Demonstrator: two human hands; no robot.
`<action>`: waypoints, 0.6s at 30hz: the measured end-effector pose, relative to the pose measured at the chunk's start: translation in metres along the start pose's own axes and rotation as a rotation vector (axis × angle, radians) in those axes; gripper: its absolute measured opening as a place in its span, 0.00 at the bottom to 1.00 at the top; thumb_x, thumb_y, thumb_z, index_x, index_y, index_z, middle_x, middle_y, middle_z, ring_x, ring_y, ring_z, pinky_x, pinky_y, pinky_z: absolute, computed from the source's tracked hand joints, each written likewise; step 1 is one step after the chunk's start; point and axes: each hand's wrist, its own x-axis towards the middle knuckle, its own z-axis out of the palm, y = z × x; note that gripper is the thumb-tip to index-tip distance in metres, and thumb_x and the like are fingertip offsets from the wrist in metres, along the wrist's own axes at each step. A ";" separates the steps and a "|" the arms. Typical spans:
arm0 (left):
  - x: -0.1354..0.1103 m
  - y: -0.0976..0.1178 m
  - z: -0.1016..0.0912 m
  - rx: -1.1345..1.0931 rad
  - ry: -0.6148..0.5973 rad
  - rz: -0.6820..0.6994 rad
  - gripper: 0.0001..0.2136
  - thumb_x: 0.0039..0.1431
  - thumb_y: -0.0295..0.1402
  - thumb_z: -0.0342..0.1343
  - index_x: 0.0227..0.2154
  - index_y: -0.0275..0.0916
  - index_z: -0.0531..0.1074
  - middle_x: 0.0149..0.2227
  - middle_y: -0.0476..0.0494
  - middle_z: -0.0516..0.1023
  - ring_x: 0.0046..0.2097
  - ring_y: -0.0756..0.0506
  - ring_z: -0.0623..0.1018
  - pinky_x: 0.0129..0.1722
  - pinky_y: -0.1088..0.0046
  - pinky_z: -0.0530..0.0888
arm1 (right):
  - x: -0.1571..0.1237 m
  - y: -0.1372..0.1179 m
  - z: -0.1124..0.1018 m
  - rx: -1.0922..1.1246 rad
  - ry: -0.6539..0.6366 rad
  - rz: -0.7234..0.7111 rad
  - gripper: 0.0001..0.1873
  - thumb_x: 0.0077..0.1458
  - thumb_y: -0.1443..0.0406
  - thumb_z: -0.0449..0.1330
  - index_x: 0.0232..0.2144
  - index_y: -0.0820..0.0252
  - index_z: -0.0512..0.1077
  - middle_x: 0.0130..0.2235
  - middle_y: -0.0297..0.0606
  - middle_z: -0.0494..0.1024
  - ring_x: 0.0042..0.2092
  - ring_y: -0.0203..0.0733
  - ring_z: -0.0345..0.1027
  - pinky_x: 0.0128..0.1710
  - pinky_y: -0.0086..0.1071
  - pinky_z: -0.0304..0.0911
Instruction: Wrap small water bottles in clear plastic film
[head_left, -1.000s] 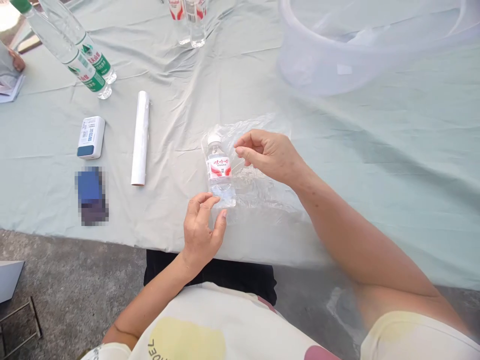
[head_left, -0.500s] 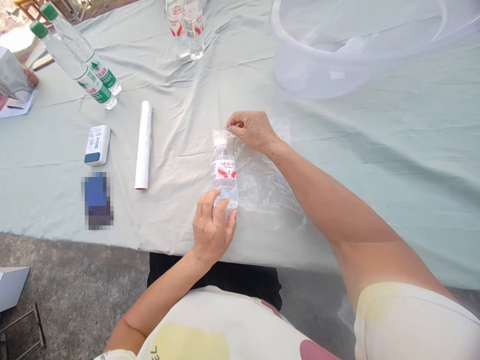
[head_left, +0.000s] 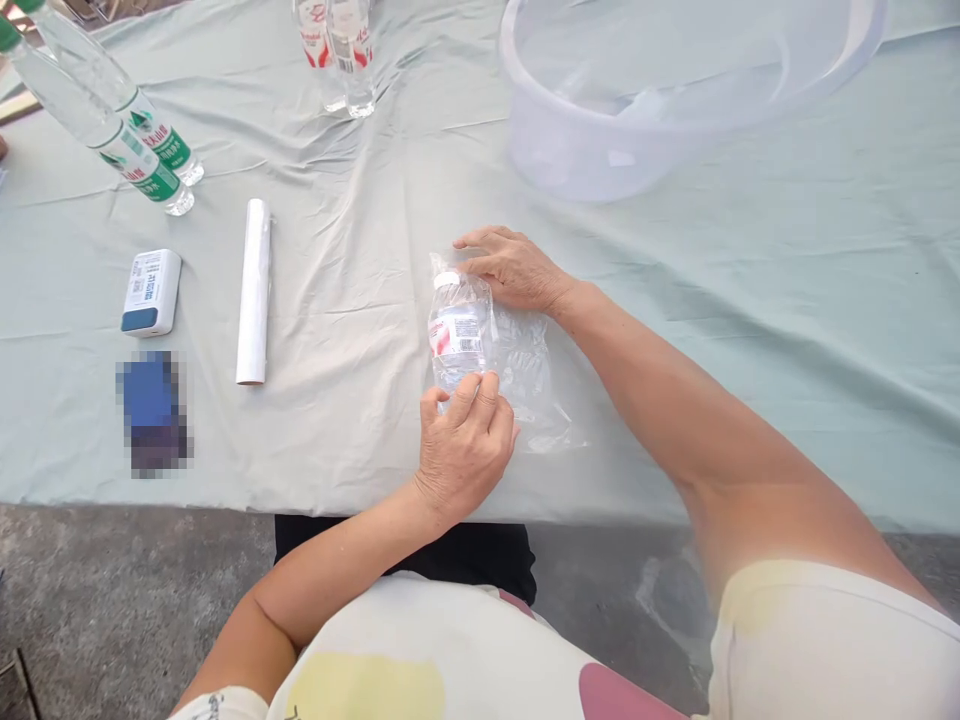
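Observation:
A small clear water bottle with a white cap and a red-and-white label lies on the cloth, cap pointing away from me. Clear plastic film covers it and spreads out flat to its right. At the bottle's base, my left hand is closed, its bent fingers on the bottle and the film over it. My right hand rests against the film beside the cap and shoulder, fingers apart; its thumb side is partly hidden.
A white roll of film lies left of the bottle, with a white-and-blue device and a blurred-out blue item beyond. Green-capped bottles and red-labelled bottles stand farther back. A translucent tub sits at back right.
The bottle has rolled rightwards, its label turned to the barcode side, with film now wrapped over it. My left hand moved right with it. My right hand's pinch on the film has loosened.

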 end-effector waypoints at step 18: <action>0.033 0.016 0.004 -0.180 -0.356 0.229 0.10 0.62 0.38 0.61 0.39 0.37 0.72 0.32 0.40 0.73 0.42 0.37 0.72 0.39 0.59 0.64 | -0.032 -0.076 -0.046 0.417 -0.150 0.637 0.18 0.60 0.54 0.58 0.47 0.57 0.75 0.36 0.39 0.80 0.40 0.46 0.73 0.38 0.37 0.67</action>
